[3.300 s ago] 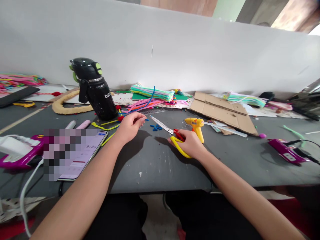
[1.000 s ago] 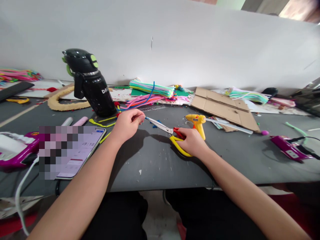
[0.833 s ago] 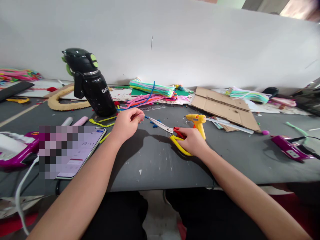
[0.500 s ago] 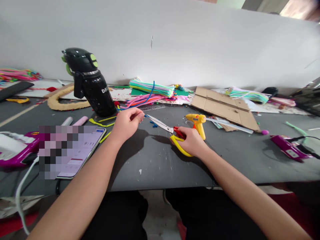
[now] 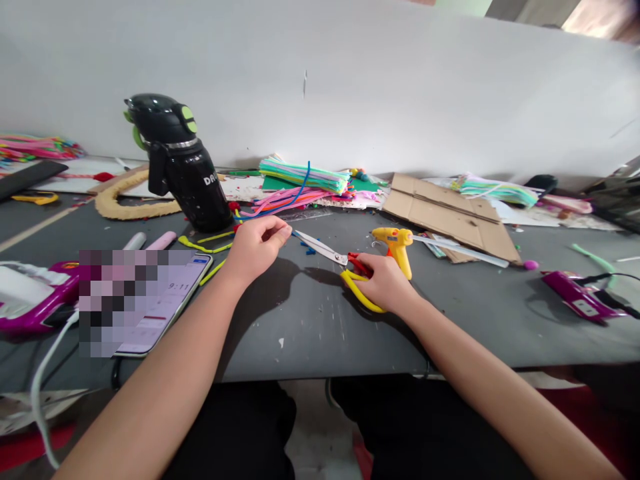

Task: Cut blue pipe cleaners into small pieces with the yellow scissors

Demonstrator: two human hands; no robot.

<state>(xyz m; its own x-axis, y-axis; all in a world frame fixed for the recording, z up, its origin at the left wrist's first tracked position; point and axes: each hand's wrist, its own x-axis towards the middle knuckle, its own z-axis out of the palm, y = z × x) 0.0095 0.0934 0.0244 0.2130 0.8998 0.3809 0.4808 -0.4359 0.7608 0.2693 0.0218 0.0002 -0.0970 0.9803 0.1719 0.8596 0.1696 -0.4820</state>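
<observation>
Pinched in the fingertips of my left hand (image 5: 261,245) is a blue pipe cleaner (image 5: 294,233); only a short tip of it shows past the fingers. My right hand (image 5: 383,281) grips scissors (image 5: 323,249) with one red and one yellow handle loop. Their blades point left, and the tips lie right at the blue end. Several short blue cut pieces (image 5: 309,250) rest on the grey table (image 5: 310,333) just behind the blades. Beyond my left hand a longer blue pipe cleaner (image 5: 304,190) curves upward; I cannot tell whether it joins the held one.
A yellow glue gun (image 5: 397,247) stands just beyond my right hand. Behind are pipe cleaner bundles (image 5: 305,175) and flattened cardboard (image 5: 445,213). On the left are a black bottle (image 5: 193,180), a phone (image 5: 165,300) and a purple power strip (image 5: 63,293); another power strip (image 5: 580,293) sits right.
Hardly anything differs. My left hand has shifted very slightly right, and the scissors stay in place with their tips at the blue end.
</observation>
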